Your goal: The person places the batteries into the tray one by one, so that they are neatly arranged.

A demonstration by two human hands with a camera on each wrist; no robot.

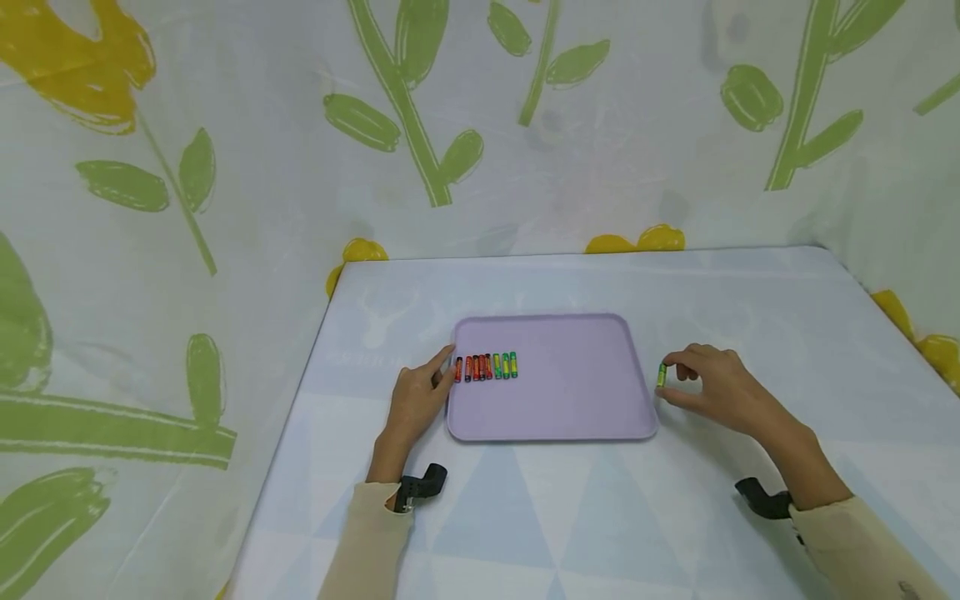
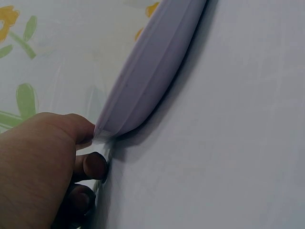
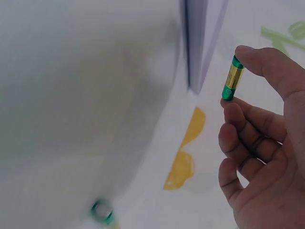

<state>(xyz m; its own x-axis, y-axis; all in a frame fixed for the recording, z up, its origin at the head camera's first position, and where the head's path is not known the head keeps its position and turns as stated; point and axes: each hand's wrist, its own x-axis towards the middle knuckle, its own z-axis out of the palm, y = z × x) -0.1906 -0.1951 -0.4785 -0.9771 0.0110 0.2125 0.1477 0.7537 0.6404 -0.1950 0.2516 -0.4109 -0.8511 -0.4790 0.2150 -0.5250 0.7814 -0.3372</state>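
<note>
A pale purple tray lies on the table. Inside it, on the left, several red batteries and three green-and-yellow batteries stand side by side in a row. My left hand holds the tray's left rim, its thumb over the edge and other fingers curled along the outer wall. Just beyond the right rim, my right hand pinches one green-and-yellow battery end to end between thumb and a fingertip. Its remaining fingers curl loosely.
A blurred green-ended object, like another battery, shows low in the right wrist view. The table has a pale triangle-patterned cover. Behind and to the left hangs a white cloth with leaf and flower prints.
</note>
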